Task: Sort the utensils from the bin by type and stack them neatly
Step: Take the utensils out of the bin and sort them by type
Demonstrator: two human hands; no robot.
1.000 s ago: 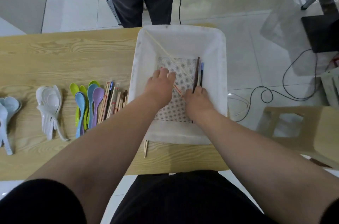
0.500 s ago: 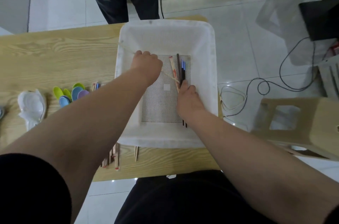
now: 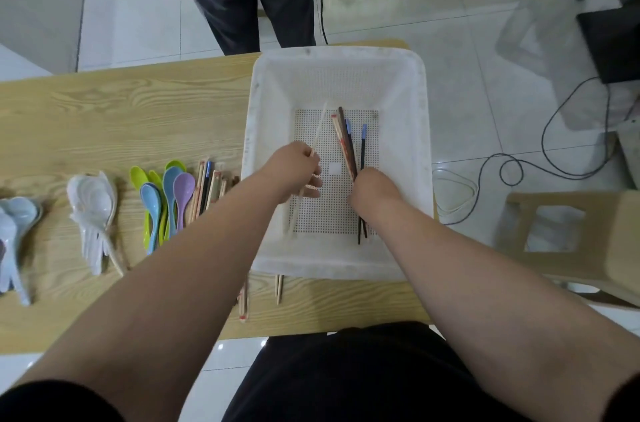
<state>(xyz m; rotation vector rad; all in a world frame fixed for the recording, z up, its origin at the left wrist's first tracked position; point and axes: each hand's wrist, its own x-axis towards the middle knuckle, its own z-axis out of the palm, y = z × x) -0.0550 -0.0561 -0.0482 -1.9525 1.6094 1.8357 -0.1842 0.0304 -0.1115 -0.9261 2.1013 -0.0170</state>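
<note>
Bin sat on the wood surface; spoons lay left of it; tiled floor beyond it; inside it, left grip pinched a pale chopstick; right grip clasped dark chopsticks.

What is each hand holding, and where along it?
Left hand pinches a pale thin chopstick around its middle; right hand grips a bundle of dark and wooden chopsticks toward their near ends.

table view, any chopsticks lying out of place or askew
Yes. A pair of chopsticks pokes out from under the bin's near edge, and a red-tipped one lies by the left forearm, both apart from the sorted chopstick pile beside the coloured spoons.
</note>
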